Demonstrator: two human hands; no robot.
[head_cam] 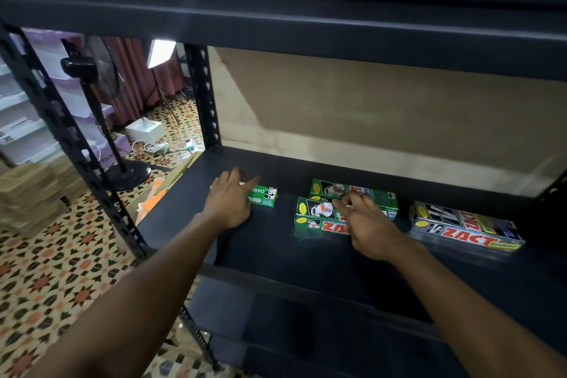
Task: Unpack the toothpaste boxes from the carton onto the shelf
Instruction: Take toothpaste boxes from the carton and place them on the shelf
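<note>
Both arms are stretched over the dark shelf (276,255). The small green box (265,197) is touched by the left hand (228,204), laid nearly flat. The front green Zact box (313,215) is pinched by the curled right hand (366,225). Silver boxes (466,228) are set near it, on the right.

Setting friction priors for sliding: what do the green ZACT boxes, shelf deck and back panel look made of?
Green ZACT boxes: printed paperboard, glossy; sharp folded edges and a light sheen.
Shelf deck: dark, smooth, semi-matte, probably painted metal or laminate; it shows faint reflections of the boxes.
Back panel: tan, matte, looks like hardboard or plywood; cannot tell which.
</note>
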